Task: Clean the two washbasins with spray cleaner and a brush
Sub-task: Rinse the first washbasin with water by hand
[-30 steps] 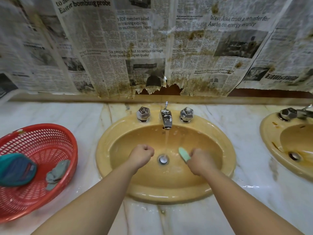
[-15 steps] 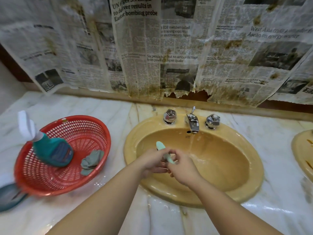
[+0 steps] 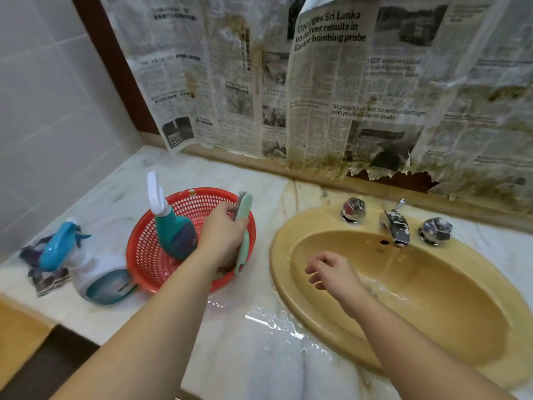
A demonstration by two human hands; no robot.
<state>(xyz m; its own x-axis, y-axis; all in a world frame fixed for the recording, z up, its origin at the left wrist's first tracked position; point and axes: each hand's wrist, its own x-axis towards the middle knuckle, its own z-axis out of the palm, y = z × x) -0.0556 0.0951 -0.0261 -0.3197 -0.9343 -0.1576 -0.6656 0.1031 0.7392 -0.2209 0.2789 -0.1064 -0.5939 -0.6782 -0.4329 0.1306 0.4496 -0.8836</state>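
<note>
My left hand (image 3: 222, 235) grips a pale green brush (image 3: 243, 226) over the right side of the red basket (image 3: 144, 255); the brush stands nearly upright with its bristles at the top. A teal spray bottle (image 3: 173, 232) with a white trigger leans inside the basket. My right hand (image 3: 331, 269) hovers empty, fingers loosely curled, over the left part of the yellow washbasin (image 3: 288, 235). Water runs from the chrome tap (image 3: 396, 226) into the bowl.
A second spray bottle (image 3: 95, 275) with a blue trigger lies on the marble counter (image 3: 245, 356) left of the basket. Two chrome knobs flank the tap. Stained newspaper (image 3: 317, 96) covers the wall behind. Water droplets sit on the counter in front of the basin.
The brush passed from my right hand to my left, which carried it left from the basin to over the red basket. My right hand let go and stays over the basin. The view swung left.
</note>
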